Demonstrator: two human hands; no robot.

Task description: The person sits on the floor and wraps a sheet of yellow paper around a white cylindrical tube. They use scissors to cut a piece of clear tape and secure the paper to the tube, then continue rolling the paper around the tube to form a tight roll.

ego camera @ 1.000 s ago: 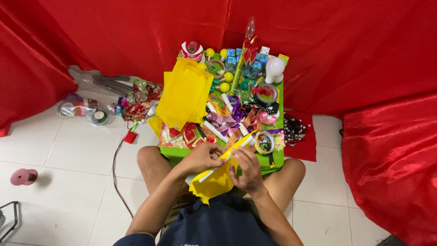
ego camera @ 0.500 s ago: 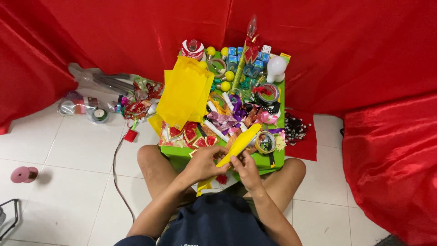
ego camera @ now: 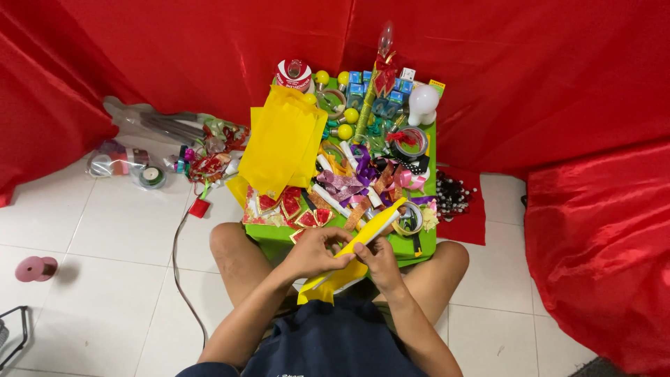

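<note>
Both hands on the work, sitting cross-legged on the tiled floor (ego camera: pixel 91 230). My left hand (ego camera: pixel 315 253) is closed around the lower part of the yellow paper strip (ego camera: pixel 370 229), fingers curled over it. My right hand (ego camera: pixel 375 260) pinches the same strip from below, thumb on top. The strip is folded long and narrow, slanting up to the right over the near edge of the green table (ego camera: pixel 279 237); its loose lower end hangs down over my lap.

Beyond the hands: a stack of yellow sheets (ego camera: pixel 283 146) lies on the table's left part, with ribbons, tape rolls and small yellow balls (ego camera: pixel 345 131) crowded beside it. Red cloth (ego camera: pixel 209 49) hangs behind.

Risk: the fold could slip or crease crooked if my grip loosens, and the strip's upper tip sits near the clutter, so it may snag.

Versus half a second ago: the strip's slant and both hands look almost unchanged.
</note>
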